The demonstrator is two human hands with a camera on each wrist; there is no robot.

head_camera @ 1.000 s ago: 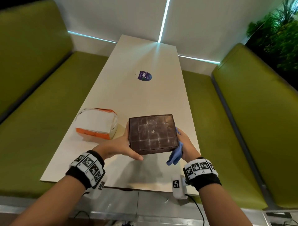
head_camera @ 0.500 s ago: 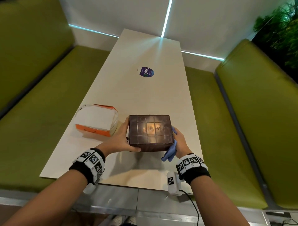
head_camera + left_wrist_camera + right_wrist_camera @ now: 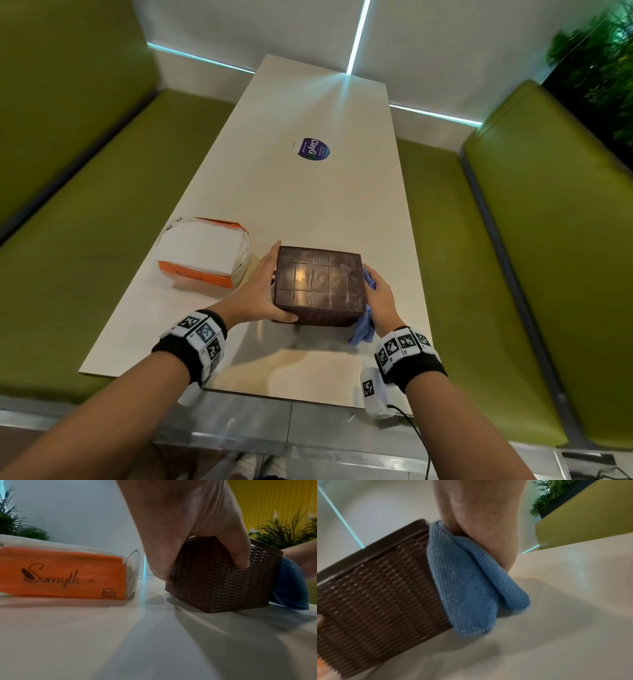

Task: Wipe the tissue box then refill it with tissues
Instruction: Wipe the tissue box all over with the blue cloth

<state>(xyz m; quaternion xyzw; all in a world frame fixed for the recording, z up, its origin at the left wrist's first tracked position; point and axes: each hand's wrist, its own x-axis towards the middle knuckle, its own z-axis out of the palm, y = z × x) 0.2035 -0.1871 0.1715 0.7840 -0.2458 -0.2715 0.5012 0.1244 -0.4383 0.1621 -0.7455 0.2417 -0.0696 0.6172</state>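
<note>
while both hands grip tissue box (image 3: 319,289)

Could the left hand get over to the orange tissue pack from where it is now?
Probably yes. The tissue pack lies just beside the left hand on the table, with nothing between them. But that hand grips the tissue box, so it must let go first.

Brown woven tissue box (image 3: 319,286) on table; orange tissue pack (image 3: 202,253) beside
</note>
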